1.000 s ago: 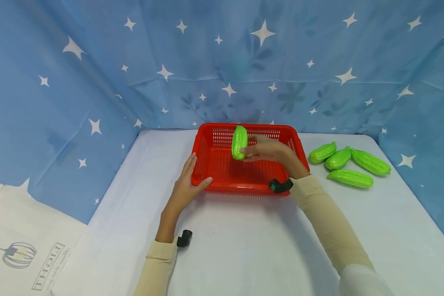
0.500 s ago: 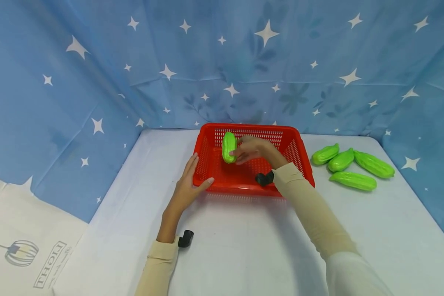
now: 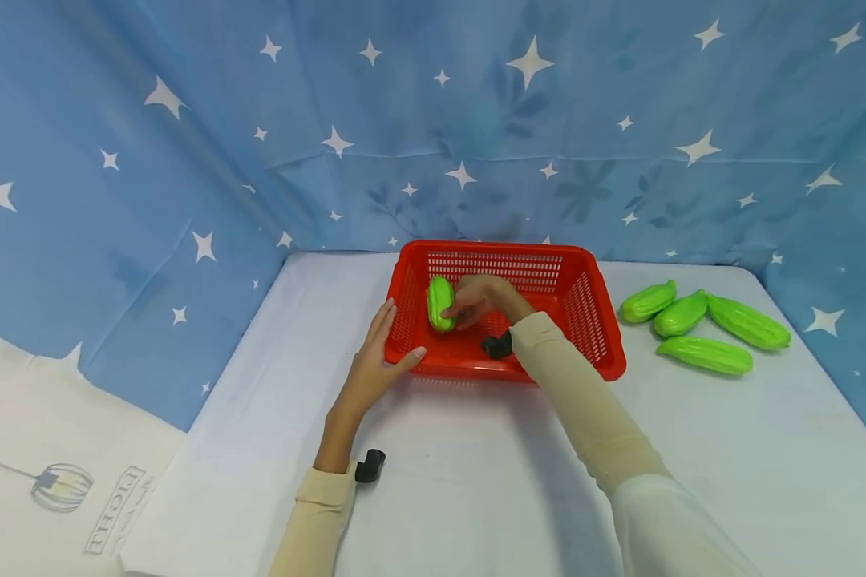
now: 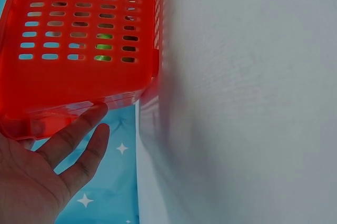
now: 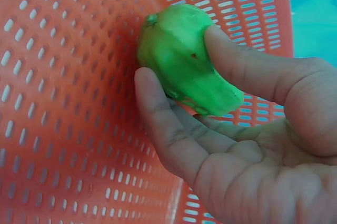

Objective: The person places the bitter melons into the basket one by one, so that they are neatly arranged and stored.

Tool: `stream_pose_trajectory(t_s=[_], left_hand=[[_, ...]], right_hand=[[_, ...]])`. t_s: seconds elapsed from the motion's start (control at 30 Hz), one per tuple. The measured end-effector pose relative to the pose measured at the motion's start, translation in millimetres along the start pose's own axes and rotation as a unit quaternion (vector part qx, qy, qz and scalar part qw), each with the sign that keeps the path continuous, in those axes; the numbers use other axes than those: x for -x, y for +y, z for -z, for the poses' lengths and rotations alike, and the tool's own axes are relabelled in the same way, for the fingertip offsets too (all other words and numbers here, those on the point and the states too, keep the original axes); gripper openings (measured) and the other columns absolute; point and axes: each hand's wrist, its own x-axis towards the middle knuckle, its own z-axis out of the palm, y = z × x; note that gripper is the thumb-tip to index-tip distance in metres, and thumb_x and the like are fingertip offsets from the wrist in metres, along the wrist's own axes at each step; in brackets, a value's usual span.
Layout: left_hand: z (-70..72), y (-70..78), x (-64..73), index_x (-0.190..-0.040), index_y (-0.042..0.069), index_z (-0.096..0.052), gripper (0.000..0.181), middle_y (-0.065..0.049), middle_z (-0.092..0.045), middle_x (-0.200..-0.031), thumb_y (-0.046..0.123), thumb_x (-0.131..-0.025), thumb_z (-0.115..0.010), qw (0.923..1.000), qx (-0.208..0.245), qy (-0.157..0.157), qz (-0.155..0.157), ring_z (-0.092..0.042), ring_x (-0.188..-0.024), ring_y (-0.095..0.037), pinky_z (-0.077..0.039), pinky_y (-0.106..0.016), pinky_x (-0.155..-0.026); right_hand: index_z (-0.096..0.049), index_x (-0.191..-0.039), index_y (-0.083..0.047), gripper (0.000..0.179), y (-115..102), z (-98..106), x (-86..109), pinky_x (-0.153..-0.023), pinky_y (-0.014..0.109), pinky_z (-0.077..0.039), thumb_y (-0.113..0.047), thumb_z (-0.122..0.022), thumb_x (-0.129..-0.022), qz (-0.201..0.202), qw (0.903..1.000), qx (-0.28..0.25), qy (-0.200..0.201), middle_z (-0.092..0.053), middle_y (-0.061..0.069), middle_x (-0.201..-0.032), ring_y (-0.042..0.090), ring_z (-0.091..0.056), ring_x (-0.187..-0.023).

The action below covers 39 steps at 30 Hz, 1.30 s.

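Note:
A red plastic basket with slotted walls stands on the white-covered table. Inside it, near its left end, is a bright green ridged gourd. My right hand reaches in over the front rim and pinches this gourd; in the right wrist view the thumb lies on one side of the gourd and the fingers curl at the other, low over the slotted floor. My left hand is at the basket's front left corner, its straight fingers along the left side and its thumb at the front rim.
Several similar green gourds lie on the table to the right of the basket. A blue curtain with white stars hangs behind and at the sides. The white table stretches in front of the basket.
My right hand has carried the gourd leftward and down, from above the middle of the basket to low inside its left end. The left hand stays at the corner.

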Motion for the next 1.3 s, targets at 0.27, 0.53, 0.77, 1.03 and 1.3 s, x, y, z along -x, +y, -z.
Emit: stream_pose_trajectory(t_s=[0.27, 0.53, 0.77, 1.03, 1.3], left_hand=[[-6.0, 2.9, -0.4, -0.157, 0.029, -0.017, 0.093, 0.019, -0.012, -0.162, 0.065, -0.083, -0.062, 1.0, 0.001, 0.0, -0.01, -0.025, -0.149, -0.026, -0.041, -0.059, -0.105], [-6.1, 2.3, 1.2, -0.157, 0.026, -0.018, 0.093, 0.021, -0.011, -0.162, 0.063, -0.085, -0.062, 0.9999, -0.001, 0.0, -0.017, -0.023, -0.15, -0.024, -0.038, -0.059, -0.107], [-5.3, 1.8, 1.3, -0.157, 0.025, -0.02, 0.092, 0.022, -0.012, -0.161, 0.063, -0.085, -0.062, 0.9999, 0.003, 0.003, -0.012, -0.024, -0.15, -0.023, -0.037, -0.059, -0.109], [-3.4, 1.9, 3.6, -0.157, 0.026, -0.019, 0.093, 0.023, -0.012, -0.161, 0.064, -0.084, -0.063, 0.9999, 0.01, 0.005, 0.0, -0.025, -0.149, -0.024, -0.043, -0.057, -0.104], [-2.0, 2.5, 3.0, -0.157, 0.026, -0.019, 0.092, 0.023, -0.012, -0.161, 0.061, -0.084, -0.063, 0.9999, 0.014, 0.007, 0.001, -0.025, -0.149, -0.023, -0.044, -0.054, -0.104]], right_hand=[[-0.058, -0.092, -0.003, 0.016, 7, -4, -6.2, -0.095, 0.035, -0.055, -0.016, -0.067, -0.093, -0.006, 0.9995, -0.031, 0.01, -0.054, 0.005, -0.084, 0.017, -0.059, -0.078], [-0.059, -0.094, -0.002, 0.016, 5, -11, -12.1, -0.097, 0.039, -0.054, -0.015, -0.068, -0.092, -0.01, 0.9977, -0.066, 0.01, -0.059, 0.009, -0.09, 0.022, -0.065, -0.082], [-0.058, -0.1, -0.002, 0.022, 0, -13, -11.8, -0.094, 0.043, -0.055, -0.018, -0.07, -0.091, -0.024, 0.9981, -0.049, 0.031, -0.064, 0.017, -0.105, 0.03, -0.067, -0.096], [-0.054, -0.108, -0.001, 0.03, -10, -18, -11.6, -0.087, 0.041, -0.058, -0.019, -0.07, -0.091, -0.031, 0.9961, -0.056, 0.06, -0.064, 0.017, -0.106, 0.031, -0.068, -0.095], [-0.043, -0.121, -0.001, 0.04, -16, -19, -10.9, -0.09, 0.041, -0.057, -0.015, -0.068, -0.092, -0.037, 0.9915, -0.094, 0.082, -0.063, 0.021, -0.109, 0.032, -0.069, -0.093]])
